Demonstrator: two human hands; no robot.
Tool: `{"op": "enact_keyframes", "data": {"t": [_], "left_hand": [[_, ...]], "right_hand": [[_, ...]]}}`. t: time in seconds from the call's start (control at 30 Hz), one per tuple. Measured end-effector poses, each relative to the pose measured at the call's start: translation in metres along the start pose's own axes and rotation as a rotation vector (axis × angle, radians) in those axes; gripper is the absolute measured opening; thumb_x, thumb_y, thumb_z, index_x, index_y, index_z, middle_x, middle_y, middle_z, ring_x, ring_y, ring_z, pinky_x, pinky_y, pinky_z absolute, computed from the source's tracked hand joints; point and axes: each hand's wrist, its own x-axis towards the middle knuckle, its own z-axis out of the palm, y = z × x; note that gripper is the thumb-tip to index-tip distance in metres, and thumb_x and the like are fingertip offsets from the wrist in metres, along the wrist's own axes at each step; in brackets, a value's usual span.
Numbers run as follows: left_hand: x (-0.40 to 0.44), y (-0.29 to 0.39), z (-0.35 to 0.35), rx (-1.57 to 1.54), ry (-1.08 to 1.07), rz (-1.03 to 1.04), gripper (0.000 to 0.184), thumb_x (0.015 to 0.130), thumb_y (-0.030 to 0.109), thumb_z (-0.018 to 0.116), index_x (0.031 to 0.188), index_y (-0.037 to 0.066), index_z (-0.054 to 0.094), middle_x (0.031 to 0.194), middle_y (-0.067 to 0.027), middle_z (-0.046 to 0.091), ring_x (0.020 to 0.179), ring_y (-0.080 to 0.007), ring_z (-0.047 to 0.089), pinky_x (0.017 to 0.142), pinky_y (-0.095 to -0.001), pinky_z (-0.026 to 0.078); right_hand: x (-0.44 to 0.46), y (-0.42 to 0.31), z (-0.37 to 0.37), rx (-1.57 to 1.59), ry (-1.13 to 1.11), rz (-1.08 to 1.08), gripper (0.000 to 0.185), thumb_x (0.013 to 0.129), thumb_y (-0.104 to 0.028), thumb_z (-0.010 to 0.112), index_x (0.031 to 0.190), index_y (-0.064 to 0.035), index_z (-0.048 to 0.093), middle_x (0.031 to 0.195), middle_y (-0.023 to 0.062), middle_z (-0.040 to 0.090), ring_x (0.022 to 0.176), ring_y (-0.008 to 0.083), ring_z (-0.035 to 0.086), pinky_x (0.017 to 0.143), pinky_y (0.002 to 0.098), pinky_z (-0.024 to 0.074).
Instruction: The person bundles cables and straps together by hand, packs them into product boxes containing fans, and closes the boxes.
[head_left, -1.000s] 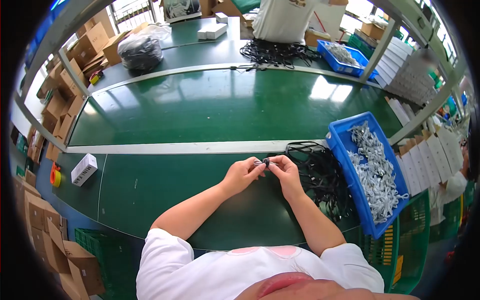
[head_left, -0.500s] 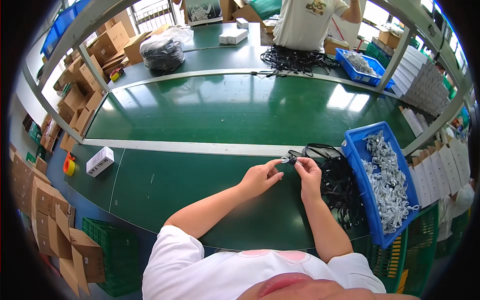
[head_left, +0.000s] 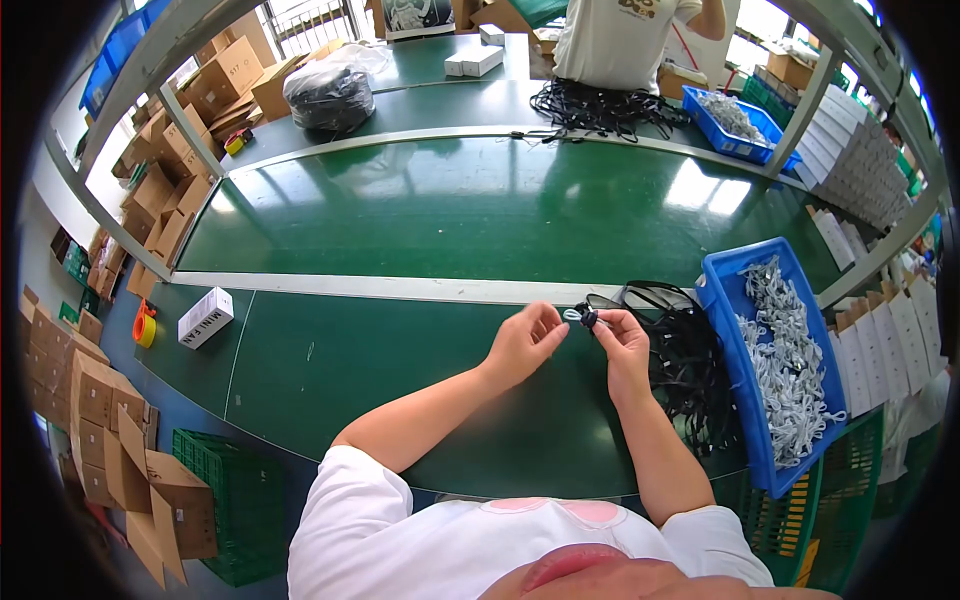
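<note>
nr black cords (head_left: pixel 690 375), r hand (head_left: pixel 624 343) holds cord bundle (head_left: pixel 587 318)

I can see the left forearm (head_left: pixel 425 408) slanting in from the near left, while the right forearm (head_left: pixel 659 448) rises more steeply from the near right. The left hand (head_left: pixel 522 343) is loosely curled, its thumb standing apart from the bent fingers (head_left: pixel 541 317). Just to its right, the right hand (head_left: pixel 624 347) turns inward, thumb and fingertips pinched together.
</note>
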Motion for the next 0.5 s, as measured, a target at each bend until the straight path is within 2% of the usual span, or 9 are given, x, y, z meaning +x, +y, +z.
{"op": "enact_keyframes", "data": {"t": [0.13,0.17,0.3,0.5], "left_hand": [[0.008,0.01,0.002,-0.149,0.39,0.152,0.022,0.091,0.001,0.061,0.112,0.003,0.064,0.088,-0.0069,0.067,0.071,-0.0105,0.058,0.066,-0.019,0.047],[0.008,0.008,0.001,-0.149,0.389,0.151,0.022,0.091,0.001,0.061,0.112,0.003,0.064,0.088,-0.0069,0.067,0.071,-0.0105,0.058,0.066,-0.019,0.047],[0.006,-0.013,-0.003,-0.241,0.028,0.034,0.023,0.089,-0.001,0.062,0.112,0.001,0.064,0.094,-0.0076,0.067,0.075,-0.0106,0.059,0.067,-0.0193,0.047],[0.009,-0.013,-0.004,-0.136,0.07,0.139,0.022,0.089,0.0,0.064,0.111,0.001,0.065,0.094,-0.0059,0.067,0.078,-0.0102,0.059,0.069,-0.0203,0.048]], "right_hand": [[0.002,-0.001,-0.003,-0.004,-0.034,0.03,0.016,0.091,-0.001,0.063,0.107,-0.0002,0.063,0.1,0.0067,0.066,0.089,0.0092,0.059,0.084,0.0198,0.0448],[0.001,-0.001,-0.002,-0.004,-0.033,0.031,0.016,0.091,-0.001,0.063,0.107,-0.0002,0.063,0.1,0.0067,0.066,0.089,0.0092,0.059,0.084,0.0198,0.0448],[-0.003,-0.002,0.006,-0.034,-0.095,0.024,0.017,0.091,0.0,0.063,0.107,0.0002,0.063,0.101,0.0072,0.066,0.09,0.0099,0.059,0.085,0.0199,0.0449],[-0.004,-0.002,0.006,-0.007,-0.102,0.018,0.016,0.091,0.0,0.063,0.107,0.0009,0.062,0.104,0.0078,0.066,0.093,0.0114,0.06,0.087,0.0213,0.0459]]}}
